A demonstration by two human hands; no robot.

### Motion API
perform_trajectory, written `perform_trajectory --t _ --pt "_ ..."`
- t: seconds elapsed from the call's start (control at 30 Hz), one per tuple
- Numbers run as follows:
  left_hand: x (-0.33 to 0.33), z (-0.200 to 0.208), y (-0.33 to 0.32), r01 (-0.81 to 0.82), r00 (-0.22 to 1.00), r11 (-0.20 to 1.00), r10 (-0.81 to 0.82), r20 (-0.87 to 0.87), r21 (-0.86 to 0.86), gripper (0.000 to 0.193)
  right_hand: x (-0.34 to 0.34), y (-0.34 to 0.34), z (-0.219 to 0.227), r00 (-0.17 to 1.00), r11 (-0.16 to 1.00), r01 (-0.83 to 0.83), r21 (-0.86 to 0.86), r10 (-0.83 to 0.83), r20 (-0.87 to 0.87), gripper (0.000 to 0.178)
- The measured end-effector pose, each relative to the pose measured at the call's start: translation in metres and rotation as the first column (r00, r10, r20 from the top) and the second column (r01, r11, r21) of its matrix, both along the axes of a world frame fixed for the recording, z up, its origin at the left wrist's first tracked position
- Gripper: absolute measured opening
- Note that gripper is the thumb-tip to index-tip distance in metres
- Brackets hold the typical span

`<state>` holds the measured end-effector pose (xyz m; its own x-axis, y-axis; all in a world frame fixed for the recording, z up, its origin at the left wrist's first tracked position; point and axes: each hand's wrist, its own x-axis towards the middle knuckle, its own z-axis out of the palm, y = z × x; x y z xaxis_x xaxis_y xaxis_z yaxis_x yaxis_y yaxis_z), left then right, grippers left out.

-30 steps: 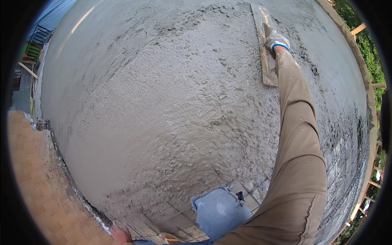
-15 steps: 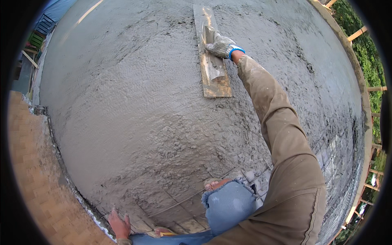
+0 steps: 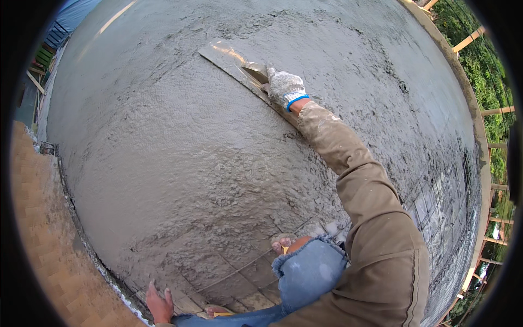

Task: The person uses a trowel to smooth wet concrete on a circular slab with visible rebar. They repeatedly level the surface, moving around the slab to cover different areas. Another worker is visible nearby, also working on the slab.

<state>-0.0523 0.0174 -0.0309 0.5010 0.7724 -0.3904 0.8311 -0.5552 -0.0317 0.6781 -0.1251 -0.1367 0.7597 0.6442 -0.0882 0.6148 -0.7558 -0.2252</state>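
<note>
In a pale knit glove with a blue cuff, my right hand (image 3: 286, 88) is closed round the handle of a long flat concrete float (image 3: 222, 55). The float lies slantwise on wet grey concrete (image 3: 158, 136), its far end pointing up and left. My forearm and hand hide part of its near end. At the lower left, my bare left hand (image 3: 159, 305) has its fingers apart and holds nothing. It is low beside the slab's left edge; whether it presses on the surface I cannot tell.
Steel mesh (image 3: 239, 271) shows through the concrete near my bare feet, and more mesh (image 3: 436, 218) lies at the right. Tan tiled flooring (image 3: 41, 218) borders the left side. Along the right run a raised rim (image 3: 473, 103) and wooden struts (image 3: 469, 39). My jeans-clad knee (image 3: 310, 272) is bent below.
My right hand has drawn the float slightly left and nearer. Its far end has swung left, from nearly upright in the picture to slanted. The left hand has barely moved.
</note>
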Motion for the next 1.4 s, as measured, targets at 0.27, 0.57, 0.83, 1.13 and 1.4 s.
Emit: perform_trajectory --t 0.27,0.57,0.83,1.13,1.4 --pt "-0.015 0.024 -0.019 -0.070 0.990 0.997 0.068 -0.122 -0.012 0.061 0.088 -0.108 0.005 0.923 0.931 0.354 -0.087 -0.333 0.195 0.072" --pt "-0.028 0.017 -0.008 -0.067 0.972 0.996 0.053 -0.228 -0.053 0.061 0.201 -0.028 -0.019 0.952 0.953 0.304 -0.003 -0.304 0.022 0.083" --pt "0.004 0.012 0.000 -0.138 0.957 0.987 0.111 -0.267 -0.084 0.063 0.093 0.117 -0.008 0.991 0.996 0.024 0.080 -0.014 -0.130 0.081" --pt "-0.035 -0.021 0.029 -0.065 0.996 0.993 0.058 -0.068 -0.100 0.054 0.015 0.090 0.017 0.962 0.956 -0.267 -0.122 0.273 0.029 0.066" --pt "-0.039 -0.002 0.014 -0.080 0.969 0.988 0.046 -0.244 -0.130 0.061 0.188 -0.015 -0.013 0.932 0.934 0.310 -0.179 -0.261 0.252 0.052"
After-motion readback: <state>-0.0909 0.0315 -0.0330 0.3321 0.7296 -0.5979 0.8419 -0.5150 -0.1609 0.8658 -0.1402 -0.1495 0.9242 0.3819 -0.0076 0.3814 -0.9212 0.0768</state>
